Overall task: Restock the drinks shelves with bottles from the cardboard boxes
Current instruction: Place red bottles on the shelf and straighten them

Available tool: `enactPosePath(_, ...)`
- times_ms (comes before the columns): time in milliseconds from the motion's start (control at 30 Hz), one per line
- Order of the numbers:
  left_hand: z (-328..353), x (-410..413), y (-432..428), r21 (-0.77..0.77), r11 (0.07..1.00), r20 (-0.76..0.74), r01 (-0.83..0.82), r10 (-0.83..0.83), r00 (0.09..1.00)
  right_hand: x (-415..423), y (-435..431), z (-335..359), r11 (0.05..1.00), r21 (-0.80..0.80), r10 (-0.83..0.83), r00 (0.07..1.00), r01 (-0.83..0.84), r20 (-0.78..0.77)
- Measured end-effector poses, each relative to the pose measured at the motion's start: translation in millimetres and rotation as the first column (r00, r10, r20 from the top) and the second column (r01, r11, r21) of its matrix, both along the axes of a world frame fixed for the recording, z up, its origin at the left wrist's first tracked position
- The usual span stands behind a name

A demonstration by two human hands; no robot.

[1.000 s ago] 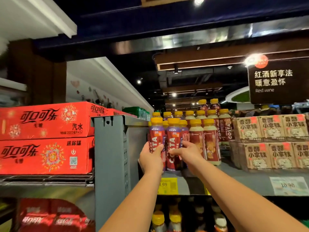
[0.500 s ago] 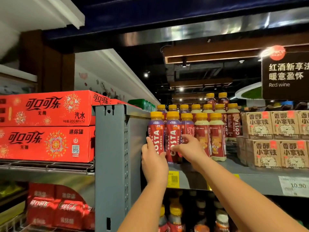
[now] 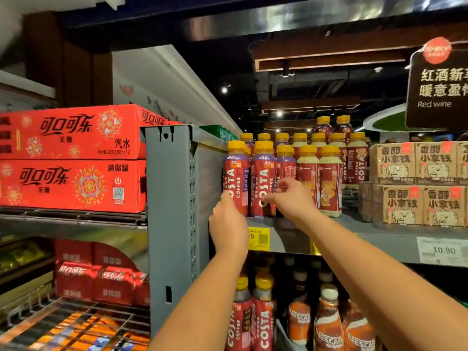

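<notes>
Costa bottles: yellow caps, upright in rows on upper shelf. Front pair at shelf edge, just beside grey upright. L hand against lower side of leftmost bottle; can't tell if it grips. R hand released: fingers loosely curled, index tip touching label of 2nd bottle, not wrapped round it. Red Coca-Cola cartons stacked left of upright.
</notes>
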State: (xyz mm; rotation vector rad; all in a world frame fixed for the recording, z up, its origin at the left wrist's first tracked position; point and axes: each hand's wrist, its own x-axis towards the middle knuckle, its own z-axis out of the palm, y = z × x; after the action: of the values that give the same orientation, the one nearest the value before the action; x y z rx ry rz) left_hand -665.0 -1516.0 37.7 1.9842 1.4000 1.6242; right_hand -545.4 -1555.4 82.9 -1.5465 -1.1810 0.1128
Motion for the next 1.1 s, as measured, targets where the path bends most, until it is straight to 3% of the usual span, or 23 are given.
enactPosePath(300, -7, -9, -11, -0.04, 0.995, 0.071, 0.096, -0.093, 0.993, -8, -7, -3, 0.996, -0.078, -0.04, 0.992, 0.05, 0.121)
enactPosePath(433, 0, -24, -22, 0.086, 0.991, -0.114, 0.105, -0.095, 0.989, -16, -24, -8, 0.992, 0.015, -0.122, 0.948, 0.123, 0.293)
enactPosePath(533, 4, -39, -37, 0.168, 0.98, -0.368, 0.104, -0.036, 0.929, -21, -47, -18, 0.989, 0.043, -0.145, 0.833, 0.145, 0.534)
enactPosePath(633, 1, -50, -60, 0.092, 0.994, -0.556, 0.066, -0.004, 0.831, -28, -72, -29, 0.984, -0.079, -0.063, 0.73, 0.159, 0.68)
enactPosePath(733, -18, -57, -84, -0.02, 0.999, -0.642, 0.032, -0.037, 0.766, -37, -92, -49, 0.927, -0.288, 0.059, 0.669, 0.238, 0.741)
enactPosePath(900, -60, -58, -123, -0.107, 0.992, -0.768, 0.073, -0.129, 0.627, -51, -133, -99, 0.823, -0.477, 0.163, 0.677, 0.307, 0.718)
enactPosePath(1100, -124, -71, -159, -0.201, 0.966, -0.811, 0.162, -0.257, 0.526, -82, -179, -166, 0.722, -0.596, 0.207, 0.712, 0.352, 0.671)
